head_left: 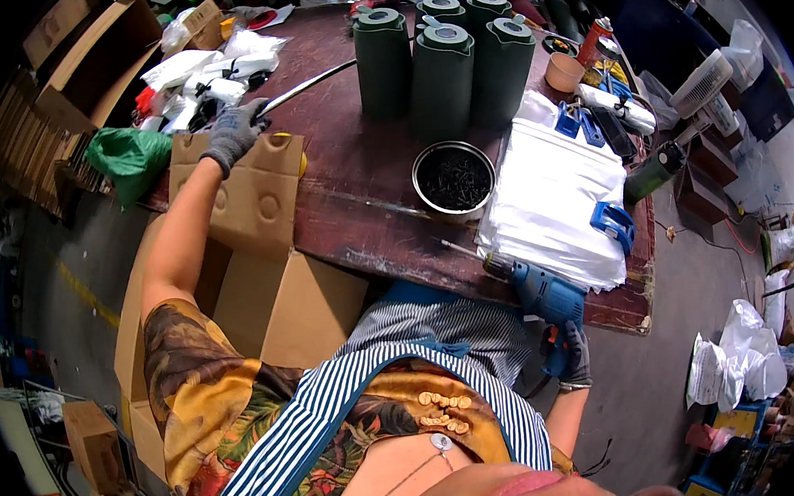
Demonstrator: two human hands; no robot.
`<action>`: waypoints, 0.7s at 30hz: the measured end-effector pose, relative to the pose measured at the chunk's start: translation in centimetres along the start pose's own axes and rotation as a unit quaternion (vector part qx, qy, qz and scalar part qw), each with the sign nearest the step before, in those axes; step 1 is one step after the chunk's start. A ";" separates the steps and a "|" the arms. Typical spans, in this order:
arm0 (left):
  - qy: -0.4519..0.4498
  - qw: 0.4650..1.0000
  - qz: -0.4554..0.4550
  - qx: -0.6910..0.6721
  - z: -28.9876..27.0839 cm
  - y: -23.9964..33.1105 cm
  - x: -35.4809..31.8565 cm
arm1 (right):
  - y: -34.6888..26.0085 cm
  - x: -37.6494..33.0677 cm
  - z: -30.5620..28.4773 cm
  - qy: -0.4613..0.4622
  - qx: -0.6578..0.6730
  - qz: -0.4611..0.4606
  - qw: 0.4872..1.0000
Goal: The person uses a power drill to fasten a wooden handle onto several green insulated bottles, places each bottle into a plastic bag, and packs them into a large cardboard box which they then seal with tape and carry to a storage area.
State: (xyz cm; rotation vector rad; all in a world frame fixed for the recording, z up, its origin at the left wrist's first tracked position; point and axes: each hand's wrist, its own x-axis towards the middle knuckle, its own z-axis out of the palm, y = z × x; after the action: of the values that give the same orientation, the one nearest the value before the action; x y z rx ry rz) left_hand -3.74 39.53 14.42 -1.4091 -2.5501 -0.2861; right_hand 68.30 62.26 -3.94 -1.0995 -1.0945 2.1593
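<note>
In a grey work glove, my left hand [237, 135] reaches out over the far left of the table. Its fingers close round the near end of a long thin bar [305, 87], pale and shiny with a dark edge, which slants toward the dark green jugs [444, 76]. My right hand [569, 356], also gloved, grips the handle of a blue power drill [550, 294] at the table's front edge. The drill's bit points left, toward the table's middle. Beyond the bit stands a round metal bowl [453, 178] of small black pieces, probably screws.
On the dark red table [355, 191], a stack of white plastic bags [552, 198] carries blue clamp-like tools [612, 224]. An open cardboard box [252, 297] stands against the left front edge. Wrapped parts [216, 76] and a green bag [132, 162] lie far left; an orange cup [564, 73] stands right.
</note>
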 end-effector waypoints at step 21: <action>-0.099 0.968 -0.228 0.044 -4.7 28.2 -26.2 | 1.5 1.5 -0.8 -0.046 0.075 -0.015 0.996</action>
State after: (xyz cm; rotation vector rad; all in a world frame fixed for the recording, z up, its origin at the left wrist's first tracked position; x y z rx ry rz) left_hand 34.25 31.83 13.51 -0.8421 -2.9901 -0.1035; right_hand 68.01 62.78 -6.13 -0.9196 -0.9634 2.2481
